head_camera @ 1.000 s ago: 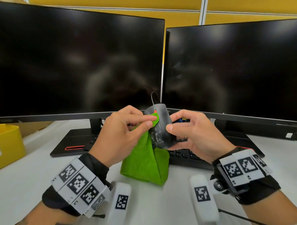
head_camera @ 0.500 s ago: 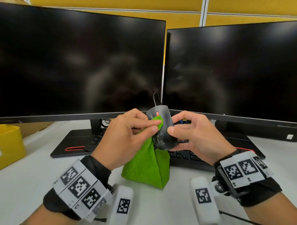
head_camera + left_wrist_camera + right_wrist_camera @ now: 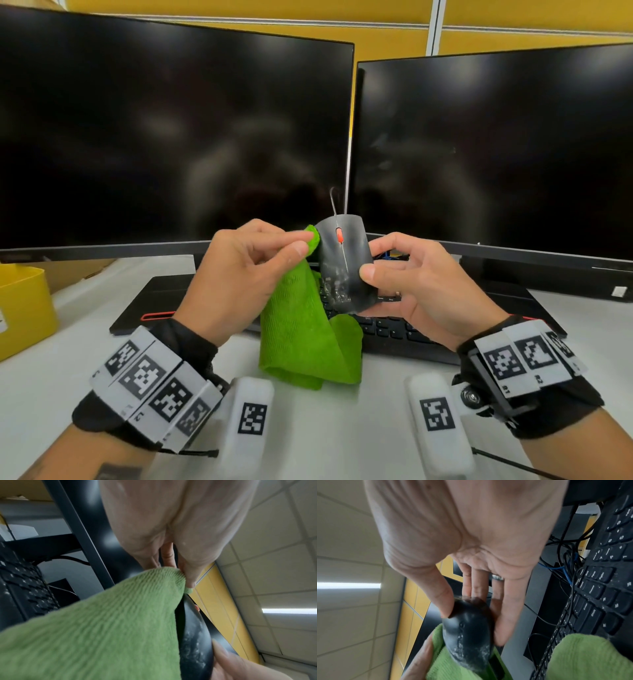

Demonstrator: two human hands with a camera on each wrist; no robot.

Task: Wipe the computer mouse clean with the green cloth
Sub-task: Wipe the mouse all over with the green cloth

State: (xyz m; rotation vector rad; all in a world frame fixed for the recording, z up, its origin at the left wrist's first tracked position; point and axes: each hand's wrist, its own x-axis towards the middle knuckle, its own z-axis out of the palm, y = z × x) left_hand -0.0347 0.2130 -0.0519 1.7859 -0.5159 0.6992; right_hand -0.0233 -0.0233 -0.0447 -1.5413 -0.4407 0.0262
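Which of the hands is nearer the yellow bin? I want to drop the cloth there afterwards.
Left. The left hand, pinching the green cloth against the mouse, lies on the yellow bin's side; the right hand holds the mouse further away.

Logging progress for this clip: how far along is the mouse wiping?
Done: the black corded mouse is lifted, held by the right hand. In hand: the left hand pinches the green microfibre cloth against its upper left edge. Left: whitish residue shows on its lower body, so wiping is unfinished.
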